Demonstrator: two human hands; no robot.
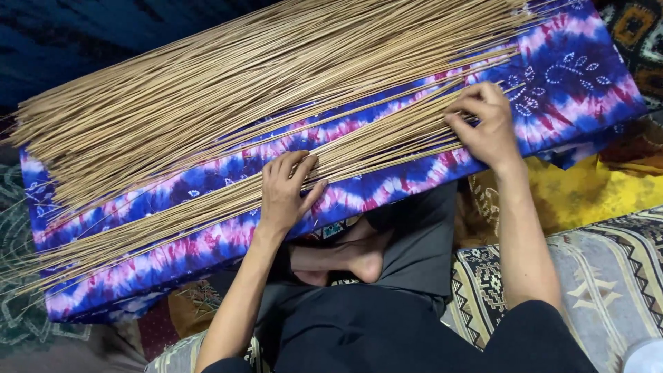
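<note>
Long thin tan sticks (207, 103), fanned flat, lying slantwise; smaller bundle (373, 148) nearer
</note>
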